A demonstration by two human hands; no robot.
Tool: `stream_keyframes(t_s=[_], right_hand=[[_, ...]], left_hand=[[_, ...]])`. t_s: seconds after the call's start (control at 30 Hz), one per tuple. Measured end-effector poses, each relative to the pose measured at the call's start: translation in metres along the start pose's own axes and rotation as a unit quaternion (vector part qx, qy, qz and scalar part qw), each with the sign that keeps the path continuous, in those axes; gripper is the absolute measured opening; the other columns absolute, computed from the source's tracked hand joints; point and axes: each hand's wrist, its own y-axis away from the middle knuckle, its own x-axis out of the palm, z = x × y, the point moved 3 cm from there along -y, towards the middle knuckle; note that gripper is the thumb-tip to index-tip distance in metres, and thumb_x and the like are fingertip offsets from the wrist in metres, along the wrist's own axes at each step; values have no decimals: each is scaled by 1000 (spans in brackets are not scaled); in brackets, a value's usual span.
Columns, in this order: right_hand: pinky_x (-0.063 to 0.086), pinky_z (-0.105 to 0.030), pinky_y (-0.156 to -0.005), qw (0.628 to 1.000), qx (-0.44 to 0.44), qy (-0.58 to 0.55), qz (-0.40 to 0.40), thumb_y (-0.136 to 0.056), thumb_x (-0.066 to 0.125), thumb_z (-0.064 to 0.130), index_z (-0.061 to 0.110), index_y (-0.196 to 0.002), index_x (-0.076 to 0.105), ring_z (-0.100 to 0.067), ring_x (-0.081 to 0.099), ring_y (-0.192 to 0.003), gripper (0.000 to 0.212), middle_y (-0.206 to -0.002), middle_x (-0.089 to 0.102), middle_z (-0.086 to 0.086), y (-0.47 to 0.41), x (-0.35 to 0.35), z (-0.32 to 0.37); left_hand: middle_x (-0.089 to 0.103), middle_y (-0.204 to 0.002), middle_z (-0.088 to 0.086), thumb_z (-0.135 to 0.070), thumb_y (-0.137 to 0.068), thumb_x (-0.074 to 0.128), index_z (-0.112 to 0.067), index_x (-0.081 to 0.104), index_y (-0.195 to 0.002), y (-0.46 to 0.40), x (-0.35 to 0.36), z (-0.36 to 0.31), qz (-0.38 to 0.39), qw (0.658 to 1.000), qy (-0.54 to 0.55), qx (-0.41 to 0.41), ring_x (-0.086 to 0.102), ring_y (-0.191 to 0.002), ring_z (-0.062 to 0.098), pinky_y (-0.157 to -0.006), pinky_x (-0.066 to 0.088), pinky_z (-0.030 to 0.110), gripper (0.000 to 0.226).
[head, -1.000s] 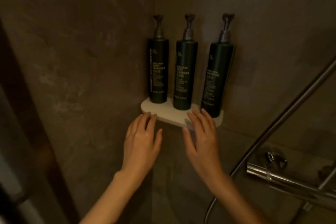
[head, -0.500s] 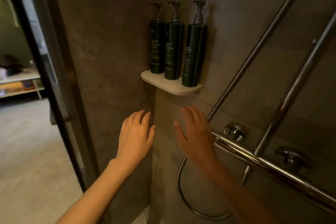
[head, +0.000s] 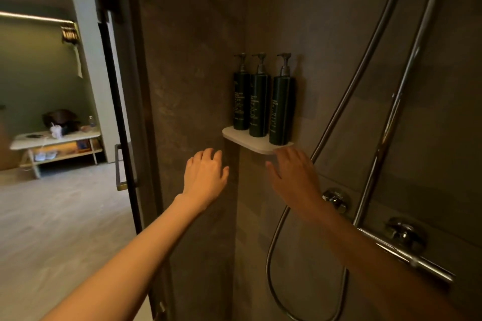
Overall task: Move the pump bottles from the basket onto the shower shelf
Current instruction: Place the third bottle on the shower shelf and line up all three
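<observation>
Dark stone-look tile covers the shower walls, which meet in a corner ahead of us. Dim light; colours muddy.

Shelf: small, pale, rounded, fixed in the corner. Three pump bottles stand upright on it in a row, close together, labels facing us, print too small to read.
- left bottle, nearest the corner
- middle bottle, just beside it
- right bottle, near the shelf's outer end

All three are dark with grey pump heads, the spouts pointing left.

Our left hand: raised below and left of the shelf, back of the hand toward us, fingers loosely curled, holding nothing. We cannot tell whether the fingertips touch the tile.

Our right hand: raised just under the shelf's outer end, palm away, fingers spread and extended, empty. The fingertips sit close below the shelf's front edge; contact with it cannot be made out.

Right side: a chrome hose loops down and back up, a riser rail runs up beside it, and a chrome mixer bar with two knobs sits on the wall behind our right forearm.

Left side: a black-framed glass door stands open with a handle at mid height. Beyond it are a grey floor and a low pale bench against a green wall. Blurred items lie on the bench and on its lower shelf. No basket shows from here.
</observation>
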Motion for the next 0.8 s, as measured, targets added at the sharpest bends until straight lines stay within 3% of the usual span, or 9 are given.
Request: stream_keyframes(t_s=[0.37, 0.8], right_hand=[[27, -40, -111, 999, 4, 14, -43, -97, 40, 36, 14, -137, 42, -25, 37, -131, 46, -139, 46, -9, -16, -11, 17], [25, -41, -113, 999, 17, 13, -35, -98, 39, 36, 14, -138, 41, -24, 34, -133, 46, -141, 44, -8, -5, -7, 20]], left_hand=[[41, -145, 12, -38, -94, 41, -13, 37, -139, -10, -21, -6, -16, 999, 15, 29, 37, -134, 29, -109, 31, 43, 51], [40, -145, 12, -38, -95, 38, -12, 37, -139, -7, -28, -1, -20, 999, 23, 35, 36, -134, 29, -110, 30, 43, 51]])
